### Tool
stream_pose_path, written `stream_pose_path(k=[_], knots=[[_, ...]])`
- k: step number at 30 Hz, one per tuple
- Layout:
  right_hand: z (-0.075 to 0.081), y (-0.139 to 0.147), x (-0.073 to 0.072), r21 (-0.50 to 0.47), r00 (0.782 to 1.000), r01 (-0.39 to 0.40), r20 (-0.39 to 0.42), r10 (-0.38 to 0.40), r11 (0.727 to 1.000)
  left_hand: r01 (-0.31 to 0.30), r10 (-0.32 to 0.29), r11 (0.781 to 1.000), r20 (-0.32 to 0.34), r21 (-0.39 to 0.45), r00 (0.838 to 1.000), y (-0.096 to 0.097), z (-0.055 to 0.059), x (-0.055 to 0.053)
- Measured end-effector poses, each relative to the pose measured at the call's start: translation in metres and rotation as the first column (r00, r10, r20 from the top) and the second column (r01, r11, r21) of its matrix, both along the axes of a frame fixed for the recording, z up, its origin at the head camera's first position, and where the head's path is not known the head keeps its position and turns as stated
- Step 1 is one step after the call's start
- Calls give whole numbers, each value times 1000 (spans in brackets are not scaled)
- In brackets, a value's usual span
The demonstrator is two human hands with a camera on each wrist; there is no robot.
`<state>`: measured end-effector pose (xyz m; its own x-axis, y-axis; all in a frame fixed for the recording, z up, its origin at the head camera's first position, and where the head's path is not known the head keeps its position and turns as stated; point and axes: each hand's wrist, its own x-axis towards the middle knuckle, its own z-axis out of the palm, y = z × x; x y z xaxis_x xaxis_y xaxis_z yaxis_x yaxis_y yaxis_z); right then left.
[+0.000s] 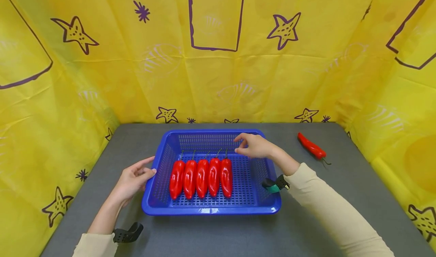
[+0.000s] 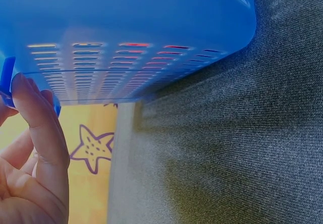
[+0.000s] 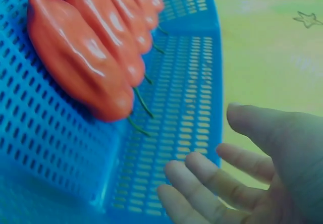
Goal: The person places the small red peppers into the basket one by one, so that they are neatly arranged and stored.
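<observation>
A blue plastic basket [image 1: 211, 211] with slotted walls stands on the grey table. Several glossy red chili peppers [image 1: 202, 178] lie side by side in its left and middle part, green stems toward the far wall. My left hand [image 1: 136, 179] grips the basket's left rim, thumb on top; the left wrist view shows its fingers [image 2: 43, 118] at the rim's edge. Above the basket's far right part hovers my right hand [image 1: 255, 145], fingers loosely bent and apart, holding nothing. In the right wrist view the nearest pepper [image 3: 78, 57] lies beyond its fingertips.
One more red chili pepper [image 1: 311, 146] lies on the table [image 1: 306, 219] to the right of the basket, stem toward the right front. Yellow cloth [image 1: 218, 79] with starfish drawings surrounds the table at the back and both sides.
</observation>
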<state>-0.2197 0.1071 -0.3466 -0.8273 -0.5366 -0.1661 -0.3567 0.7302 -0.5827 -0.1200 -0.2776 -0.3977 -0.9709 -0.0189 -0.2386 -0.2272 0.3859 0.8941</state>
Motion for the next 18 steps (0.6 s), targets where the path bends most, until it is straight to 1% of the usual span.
stream_pose_path(k=[2,6,10,14,18], knots=[[2,6,-2,-11,999,6,-49,-6,1000,0,0,1000,-3,6,1000,0,0,0],[6,20,-6,-40,994,34,-106,-38,999,1,-1,1000,-7,4,1000,0,0,0],[8,34,-9,-90,988,58,-137,-70,994,1,-1,1000,-7,10,1000,0,-1,0],[9,49,-12,-134,978,92,-175,-115,987,3,-2,1000,-8,17,1000,0,-1,0],[7,65,-16,-168,967,151,-181,-181,974,5,-5,1000,-6,7,1000,0,0,0]])
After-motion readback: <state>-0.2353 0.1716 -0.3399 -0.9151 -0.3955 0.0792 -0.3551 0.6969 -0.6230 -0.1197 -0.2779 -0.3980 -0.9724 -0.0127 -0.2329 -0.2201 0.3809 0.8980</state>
